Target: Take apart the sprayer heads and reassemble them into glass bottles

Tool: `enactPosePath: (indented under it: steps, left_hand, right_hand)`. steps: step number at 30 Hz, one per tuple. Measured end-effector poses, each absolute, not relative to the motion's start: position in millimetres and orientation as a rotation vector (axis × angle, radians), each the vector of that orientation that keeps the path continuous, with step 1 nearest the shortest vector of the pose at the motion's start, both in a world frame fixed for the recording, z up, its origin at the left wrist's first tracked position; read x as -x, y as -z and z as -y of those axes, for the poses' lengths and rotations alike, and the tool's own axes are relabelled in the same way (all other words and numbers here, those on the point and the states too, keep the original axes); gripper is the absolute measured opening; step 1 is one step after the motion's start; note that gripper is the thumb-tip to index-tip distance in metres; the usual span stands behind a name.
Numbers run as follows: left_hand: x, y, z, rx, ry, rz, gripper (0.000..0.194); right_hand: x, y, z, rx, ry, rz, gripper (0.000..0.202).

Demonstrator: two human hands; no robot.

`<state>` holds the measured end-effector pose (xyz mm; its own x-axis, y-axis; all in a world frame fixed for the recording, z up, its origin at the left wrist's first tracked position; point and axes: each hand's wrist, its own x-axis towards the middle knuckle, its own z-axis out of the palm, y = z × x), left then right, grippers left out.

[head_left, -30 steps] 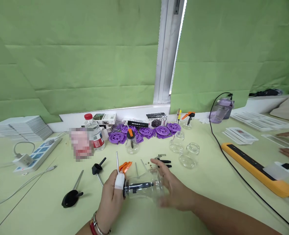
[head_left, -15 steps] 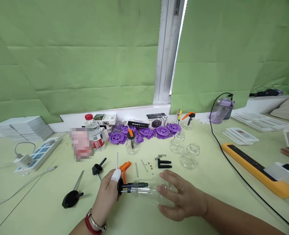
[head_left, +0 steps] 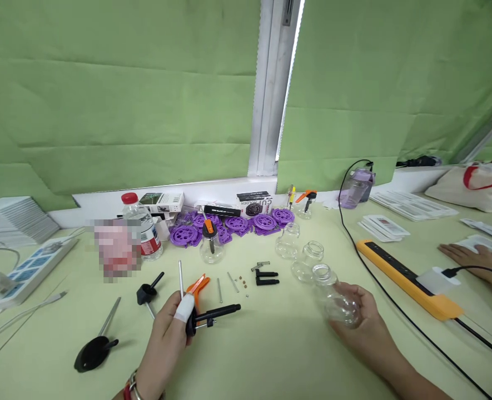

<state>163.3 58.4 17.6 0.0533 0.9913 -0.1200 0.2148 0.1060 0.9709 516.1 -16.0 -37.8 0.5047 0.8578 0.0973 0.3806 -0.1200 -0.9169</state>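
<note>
My left hand [head_left: 168,328], with a white wrap on its thumb, is closed round a black pump head [head_left: 191,321] with a metal rod pointing up and a black tube pointing right. My right hand [head_left: 366,316] is wrapped round a clear glass bottle [head_left: 338,303], tilted with its open mouth toward the back left. Two more clear bottles [head_left: 287,243] [head_left: 308,260] stand just behind it. An orange lever [head_left: 201,286] is right beside my left hand. Between the hands are black tubes [head_left: 267,281], springs [head_left: 261,266], thin pins [head_left: 219,290] and small brown bits.
Two black lid parts [head_left: 92,353] [head_left: 147,293] lie at the left. Purple discs [head_left: 236,224], boxes and a red-capped bottle [head_left: 148,236] line the back. A yellow power strip [head_left: 408,278] and black cable are at the right, near another person's hands [head_left: 475,261].
The glass bottle has come off the black tube and moved right in my right hand. My left hand still holds the pump head. The view has turned a little to the right.
</note>
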Motion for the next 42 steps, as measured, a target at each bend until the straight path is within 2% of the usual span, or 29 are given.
enactPosePath:
  steps: [4,8,13,16,19,21,23,25,29,32,34,37,38,40,42]
  left_hand:
    - [-164,-17,-57,-1.301,-0.942,-1.347,0.036]
    - [-166,-20,-55,-1.265,-0.954,-1.311,0.033]
    - [-169,-22,-55,-1.289,-0.958,-1.283,0.033]
    - [-167,-23,-55,-1.325,-0.96,-1.268,0.034]
    - [-170,-27,-51,-1.314,-0.926,-1.245,0.034]
    - [-176,-32,-45,-1.305,-0.874,-1.222,0.035]
    - [-184,-35,-37,-1.304,-0.805,-1.186,0.036]
    - [-192,-36,-28,-1.31,-0.73,-1.127,0.037]
    - [-189,-38,-18,-1.356,-0.65,-1.148,0.041]
    - [-172,-47,-19,-1.794,-0.754,-1.252,0.036]
    - [-164,-53,-21,-2.118,-0.853,-1.261,0.033]
    - [-166,-52,-23,-2.302,-0.751,-1.149,0.055]
    - [-170,-48,-24,-2.284,-0.658,-1.143,0.056]
    - [-178,-35,-28,-2.166,-0.488,-1.223,0.041]
    - [-183,-20,-35,-2.088,-0.424,-1.255,0.026]
  right_hand:
    - [-540,42,10,1.959,-0.428,1.02,0.079]
    - [-557,48,-8,2.153,-0.444,1.068,0.091]
    - [-566,58,-24,2.137,-0.419,1.139,0.1]
    - [-561,53,-20,2.072,-0.213,1.138,0.101]
    - [-538,34,-7,1.889,0.32,1.248,0.089]
    - [-510,18,1,1.554,0.589,1.581,0.061]
    - [-474,4,6,1.18,0.633,1.996,0.041]
    - [-439,-7,6,0.908,0.615,2.305,0.035]
    - [-396,-23,-3,0.662,0.42,2.472,0.035]
    - [-390,-38,-11,0.843,0.131,2.389,0.031]
    - [-392,-49,-15,1.025,-0.236,2.287,0.026]
    - [-394,-50,-23,1.205,-0.881,2.09,0.017]
    - [-394,-46,-26,1.241,-1.062,1.993,0.014]
    - [-394,-30,-33,1.273,-1.348,1.755,0.009]
    - [-393,-12,-39,1.272,-1.502,1.569,0.022]
